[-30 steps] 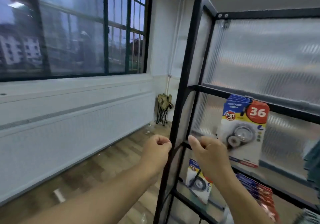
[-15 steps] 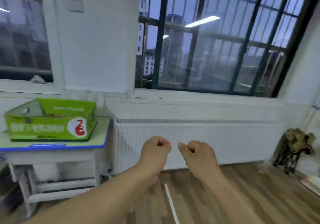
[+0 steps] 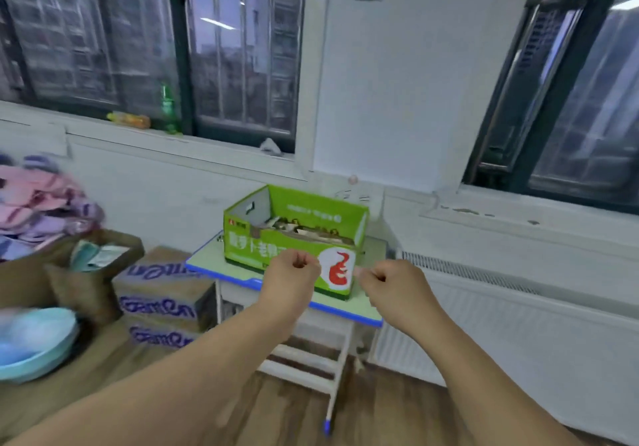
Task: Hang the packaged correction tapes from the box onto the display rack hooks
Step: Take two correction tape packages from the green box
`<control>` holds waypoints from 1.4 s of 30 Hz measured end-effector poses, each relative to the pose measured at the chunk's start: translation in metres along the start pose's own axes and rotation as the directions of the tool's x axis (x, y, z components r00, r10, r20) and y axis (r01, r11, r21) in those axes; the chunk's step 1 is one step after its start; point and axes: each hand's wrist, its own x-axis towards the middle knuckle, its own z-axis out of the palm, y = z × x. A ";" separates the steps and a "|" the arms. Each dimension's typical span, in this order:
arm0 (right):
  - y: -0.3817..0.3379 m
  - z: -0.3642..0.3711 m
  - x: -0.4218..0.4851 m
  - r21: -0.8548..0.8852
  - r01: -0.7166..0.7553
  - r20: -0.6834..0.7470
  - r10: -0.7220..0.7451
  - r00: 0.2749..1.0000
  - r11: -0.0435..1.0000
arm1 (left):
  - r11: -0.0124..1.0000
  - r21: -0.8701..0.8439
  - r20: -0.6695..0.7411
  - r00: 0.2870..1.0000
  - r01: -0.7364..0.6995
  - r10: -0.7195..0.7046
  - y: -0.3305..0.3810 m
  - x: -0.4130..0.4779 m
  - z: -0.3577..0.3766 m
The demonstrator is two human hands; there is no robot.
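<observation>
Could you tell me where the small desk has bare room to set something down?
The desk is bare in a strip left of the green box and a narrower strip at its front right corner. Left of the desk it is crowded with stacked cardboard boxes.

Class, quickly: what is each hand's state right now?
Left hand: closed fist, holding nothing.
Right hand: closed fist, nothing visible in it.

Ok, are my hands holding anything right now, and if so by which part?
Nothing is held. The left hand and the right hand are both curled into empty fists, raised in front of the green cardboard box.
</observation>
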 end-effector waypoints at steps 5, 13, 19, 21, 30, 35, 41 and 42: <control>0.019 0.046 0.114 -0.059 0.061 0.040 -0.059 0.997 0.996 | 0.999 0.036 -0.075 0.997 0.023 -0.020 -0.015 0.106 -0.003; 0.025 0.094 0.296 -0.351 0.175 0.109 -0.145 0.983 0.920 | 0.876 0.482 -0.130 0.989 -0.001 0.072 -0.026 0.268 -0.026; 0.027 0.158 0.377 -0.389 0.199 0.225 -0.117 0.967 0.899 | 0.651 0.757 0.001 0.996 -0.057 0.086 -0.053 0.358 -0.042; 0.030 0.182 0.395 -0.422 0.174 0.258 -0.066 0.964 0.889 | 0.608 0.788 0.079 0.995 -0.097 0.056 -0.068 0.393 -0.045; 0.055 0.288 0.446 -0.438 -0.192 0.459 0.402 0.792 0.878 | 0.381 0.843 0.463 0.873 -0.380 -0.152 -0.121 0.504 -0.046; 0.075 0.326 0.452 -0.386 -0.425 0.567 0.574 0.590 0.819 | 0.383 0.833 0.520 0.803 -0.400 -0.291 -0.141 0.532 -0.036; 0.094 0.352 0.460 -0.217 -0.569 0.617 0.563 0.550 0.793 | 0.399 0.846 0.503 0.778 -0.353 -0.377 -0.152 0.550 -0.031; 0.094 0.349 0.464 -0.220 -0.548 0.649 0.541 0.535 0.807 | 0.405 0.852 0.489 0.781 -0.332 -0.388 -0.153 0.553 -0.029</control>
